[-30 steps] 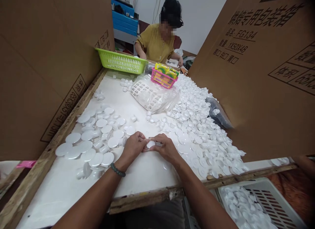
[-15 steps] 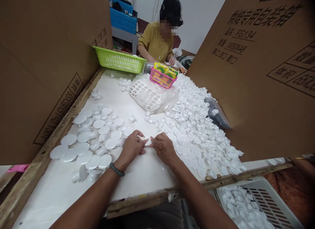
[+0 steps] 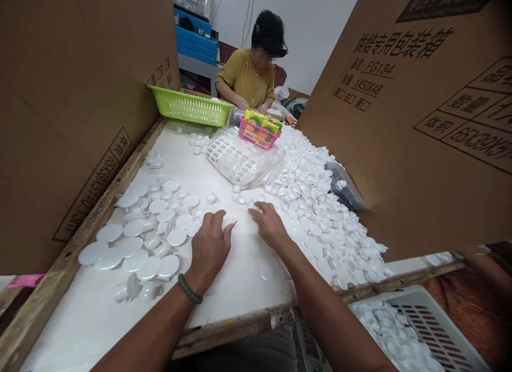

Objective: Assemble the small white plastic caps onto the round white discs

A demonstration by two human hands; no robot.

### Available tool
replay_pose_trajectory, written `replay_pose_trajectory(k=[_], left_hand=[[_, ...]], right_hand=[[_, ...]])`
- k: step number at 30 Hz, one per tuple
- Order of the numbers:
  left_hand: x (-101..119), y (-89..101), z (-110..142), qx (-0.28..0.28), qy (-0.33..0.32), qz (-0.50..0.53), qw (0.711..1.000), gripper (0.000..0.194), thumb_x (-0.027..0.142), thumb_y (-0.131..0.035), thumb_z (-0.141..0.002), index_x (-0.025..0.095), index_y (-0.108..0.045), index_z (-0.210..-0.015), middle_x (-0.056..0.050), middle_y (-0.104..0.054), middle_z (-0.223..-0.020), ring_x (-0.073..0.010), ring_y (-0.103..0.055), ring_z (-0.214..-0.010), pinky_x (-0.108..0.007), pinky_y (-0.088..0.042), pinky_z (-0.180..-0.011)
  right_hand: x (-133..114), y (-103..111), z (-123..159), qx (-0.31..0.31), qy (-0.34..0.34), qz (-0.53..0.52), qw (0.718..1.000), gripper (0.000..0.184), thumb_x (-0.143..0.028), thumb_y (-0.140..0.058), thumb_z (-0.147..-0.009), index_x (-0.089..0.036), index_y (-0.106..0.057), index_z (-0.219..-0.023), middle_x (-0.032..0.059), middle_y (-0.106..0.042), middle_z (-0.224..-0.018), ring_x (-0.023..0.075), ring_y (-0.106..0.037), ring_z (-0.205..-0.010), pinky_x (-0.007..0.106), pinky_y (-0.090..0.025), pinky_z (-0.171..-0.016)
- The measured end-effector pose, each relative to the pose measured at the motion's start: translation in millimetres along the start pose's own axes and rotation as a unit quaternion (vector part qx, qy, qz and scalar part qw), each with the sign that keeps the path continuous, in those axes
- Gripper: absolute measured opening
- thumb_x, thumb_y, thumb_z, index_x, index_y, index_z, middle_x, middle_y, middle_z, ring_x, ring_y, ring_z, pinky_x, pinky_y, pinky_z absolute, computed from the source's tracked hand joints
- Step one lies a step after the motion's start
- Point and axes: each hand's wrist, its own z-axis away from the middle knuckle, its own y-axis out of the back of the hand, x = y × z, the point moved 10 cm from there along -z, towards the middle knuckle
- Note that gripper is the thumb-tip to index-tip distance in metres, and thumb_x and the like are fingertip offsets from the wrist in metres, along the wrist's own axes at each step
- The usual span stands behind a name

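Observation:
My left hand (image 3: 211,245), with a dark green bead bracelet (image 3: 190,289) at the wrist, is over the white tabletop (image 3: 236,286). Its thumb stands apart from the curled fingers, and nothing clear shows between them. To its left lies a spread of white plastic pieces with round flat discs (image 3: 176,237), some with a short stem. My right hand (image 3: 269,223) is palm down, fingers apart, its tips beside small white cup-like pieces (image 3: 240,199). A thin clear disc (image 3: 264,272) lies flat near my right forearm.
A large pile of small white parts (image 3: 332,217) covers the right side. Behind are a plastic bag (image 3: 240,161), a pink basket (image 3: 259,135) of yellow packs and a green basket (image 3: 190,108). Cardboard walls (image 3: 360,164) flank the table. Opposite, a person (image 3: 248,76) works. A crate (image 3: 444,324) stands lower right.
My hands, earlier meeting at the fingertips over a small white piece, have parted. The right has opened and reached slightly forward; the left has loosened. The view has shifted slightly.

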Motion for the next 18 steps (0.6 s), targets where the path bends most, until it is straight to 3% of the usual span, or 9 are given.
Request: replay_pose_trajectory(k=[2,6,9,12,18], left_hand=[[19.0,-9.9,4.1,-0.03,-0.077,0.034,0.996,0.026,0.035,-0.039,-0.089,0.019,-0.05,-0.106,-0.007,-0.054,-0.097,-0.0178,-0.055,-0.085,-0.026,-0.043,-0.067],[50.0,-47.4,18.4,-0.173,-0.208,0.061,0.961,0.021,0.035,-0.048,-0.085,0.021,-0.055,-0.1,-0.005,-0.055,-0.098,-0.0199,-0.052,-0.091,-0.03,-0.044,-0.073],[48.0,-62.7,17.4,-0.211,-0.198,0.049,0.956,0.018,0.03,-0.055,-0.082,0.019,-0.055,-0.097,-0.005,-0.057,-0.095,-0.0214,-0.051,-0.091,-0.033,-0.044,-0.075],[38.3,-64.7,11.2,-0.197,-0.157,0.063,0.966,0.017,0.024,-0.054,-0.082,0.018,-0.054,-0.098,-0.006,-0.058,-0.095,-0.0207,-0.052,-0.092,-0.033,-0.044,-0.078],[30.7,-63.8,8.5,-0.176,-0.13,0.097,0.971,0.035,0.027,-0.054,-0.082,0.018,-0.047,-0.115,-0.008,-0.059,-0.105,-0.0228,-0.052,-0.099,-0.036,-0.044,-0.082]], right_hand=[[6.7,-2.5,1.0,-0.002,-0.024,0.004,1.0,0.024,-0.013,-0.045,-0.084,-0.022,-0.065,-0.092,0.0086,-0.056,-0.099,0.0211,-0.049,-0.088,0.032,-0.044,-0.068],[13.0,1.5,11.3,0.029,-0.071,-0.052,0.996,0.018,-0.018,-0.048,-0.085,-0.02,-0.066,-0.08,0.0046,-0.056,-0.084,0.0172,-0.051,-0.079,0.029,-0.043,-0.067],[13.0,9.0,21.4,0.06,-0.096,-0.105,0.988,0.019,-0.023,-0.051,-0.085,-0.02,-0.067,-0.075,0.005,-0.056,-0.093,0.0154,-0.053,-0.077,0.029,-0.045,-0.068],[7.1,18.3,30.9,0.081,-0.085,-0.131,0.984,0.021,-0.024,-0.051,-0.085,-0.02,-0.068,-0.074,0.0064,-0.056,-0.103,0.016,-0.054,-0.08,0.031,-0.046,-0.073],[-7.5,16.2,46.6,0.043,-0.045,-0.129,0.99,0.019,-0.019,-0.05,-0.085,-0.022,-0.068,-0.079,0.0056,-0.063,-0.098,0.0184,-0.057,-0.09,0.032,-0.048,-0.076]])
